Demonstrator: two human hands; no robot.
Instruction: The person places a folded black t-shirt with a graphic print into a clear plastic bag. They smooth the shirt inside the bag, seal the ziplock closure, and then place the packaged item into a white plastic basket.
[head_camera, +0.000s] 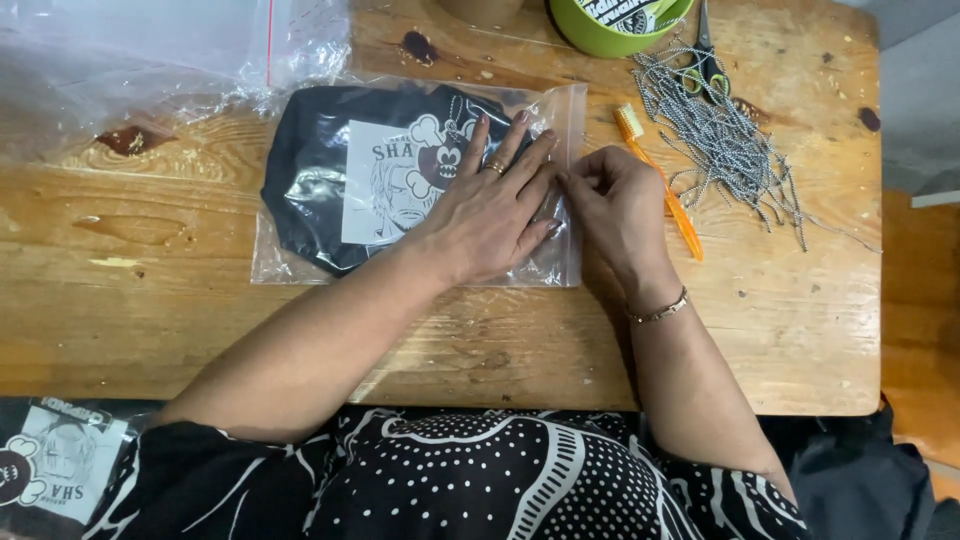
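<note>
On worn wooden table (150, 290), hands press bagged garment (330, 180).

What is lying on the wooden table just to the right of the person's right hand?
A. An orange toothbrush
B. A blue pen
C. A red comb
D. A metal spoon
A: an orange toothbrush lies slanted on the table right beside the right hand, which pinches the edge of the clear plastic bag while the left hand presses flat on it.
</note>
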